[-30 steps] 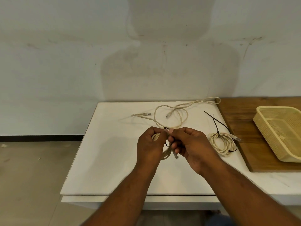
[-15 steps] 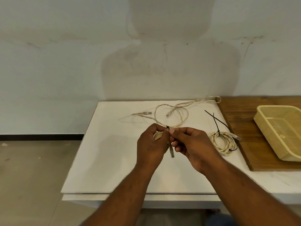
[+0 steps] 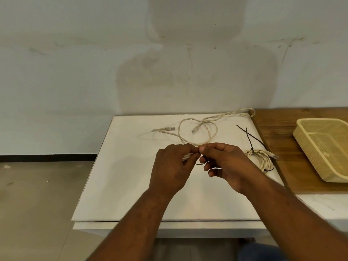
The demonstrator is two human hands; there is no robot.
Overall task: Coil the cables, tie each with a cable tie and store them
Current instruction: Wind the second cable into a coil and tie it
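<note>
Head view: over the last second the dangling plug has vanished behind the left hand [image 3: 171,166], whose fingers are now clenched round the cream braided cable bundle [image 3: 187,156]. The right hand [image 3: 226,162] pinches the thin black plastic cable tie [image 3: 197,164] at the bundle, its lower fingers spread. The tie's loop looks smaller, so tightening seems nearly done. Both hands hover over the smooth white tabletop [image 3: 131,185], well apart from the yellow woven plastic basket [image 3: 323,147]. Nearer the basket lies a round, already tied cream coil [image 3: 261,161]. Farther from the basket, toward the wall, a loose cream twisted cable [image 3: 197,132] sprawls in soft loops, not yet coiled.
</note>
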